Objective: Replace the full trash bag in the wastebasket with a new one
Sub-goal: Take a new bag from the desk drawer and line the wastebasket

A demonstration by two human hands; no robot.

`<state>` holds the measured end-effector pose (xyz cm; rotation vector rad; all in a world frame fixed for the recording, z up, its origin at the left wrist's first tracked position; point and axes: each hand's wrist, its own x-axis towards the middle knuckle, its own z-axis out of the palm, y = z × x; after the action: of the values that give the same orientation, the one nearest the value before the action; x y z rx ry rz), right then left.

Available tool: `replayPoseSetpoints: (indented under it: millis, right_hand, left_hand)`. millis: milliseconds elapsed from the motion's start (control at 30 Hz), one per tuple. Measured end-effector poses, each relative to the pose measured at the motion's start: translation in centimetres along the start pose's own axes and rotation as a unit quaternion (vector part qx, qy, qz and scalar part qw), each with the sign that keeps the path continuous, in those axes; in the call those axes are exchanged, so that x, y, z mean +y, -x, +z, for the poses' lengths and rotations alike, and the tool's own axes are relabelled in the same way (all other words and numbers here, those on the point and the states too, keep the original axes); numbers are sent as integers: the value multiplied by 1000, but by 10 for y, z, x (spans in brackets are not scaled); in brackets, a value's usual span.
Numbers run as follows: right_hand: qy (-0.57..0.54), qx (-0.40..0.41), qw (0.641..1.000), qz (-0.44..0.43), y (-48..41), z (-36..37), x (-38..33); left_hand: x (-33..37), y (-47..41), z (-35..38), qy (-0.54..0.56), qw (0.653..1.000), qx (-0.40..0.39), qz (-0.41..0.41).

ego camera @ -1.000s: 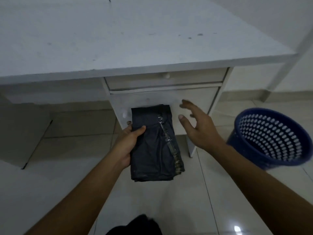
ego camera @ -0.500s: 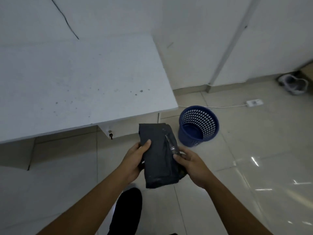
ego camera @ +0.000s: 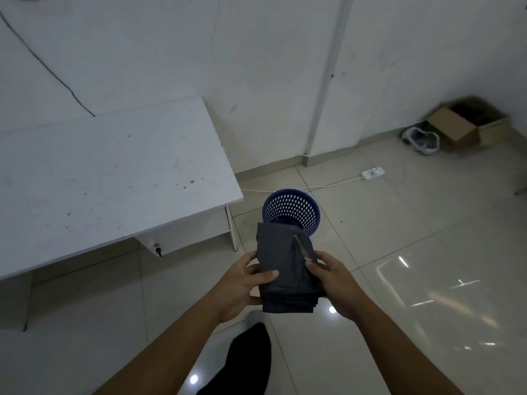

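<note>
Right hand (ego camera: 330, 283) now gripping folded trash bags (ego camera: 285, 269), left hand (ego camera: 242, 286) fingers (ego camera: 266, 276) across front

I count two hands, left (ego camera: 242, 283) and right (ego camera: 332, 280), on one folded stack of bags (ego camera: 285, 266). One basket (ego camera: 291, 210), one bench (ego camera: 108, 178), one power strip (ego camera: 373, 173) and one box (ego camera: 467, 124) with, I think, one white bag (ego camera: 420, 138) beside it.

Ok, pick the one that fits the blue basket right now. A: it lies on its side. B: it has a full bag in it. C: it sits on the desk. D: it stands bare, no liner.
D: the basket stands upright on the floor, its perforated wall bare inside.
</note>
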<state>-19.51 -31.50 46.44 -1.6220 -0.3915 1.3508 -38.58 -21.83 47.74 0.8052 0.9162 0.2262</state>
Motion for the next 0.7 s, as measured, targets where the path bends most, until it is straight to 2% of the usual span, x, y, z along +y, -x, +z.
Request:
replayPoseSetpoints:
  millis: [167,400,567,700]
  right_hand:
    - [15,25,999,41,-63,-17,-16]
    - [-20,51,991,122,-150,-42,-61]
    - [-35,81,985,149,-198,-56,-95]
    - [-16,81,986,142,-243,-69,-113]
  left_hand:
    - [16,-73,0,41,998,50,13]
    - [52,-175,17,97,989,108,-12]
    - [88,-216,20,85,989,104,-65]
    - [115,-248,22,100,989,84,-62]
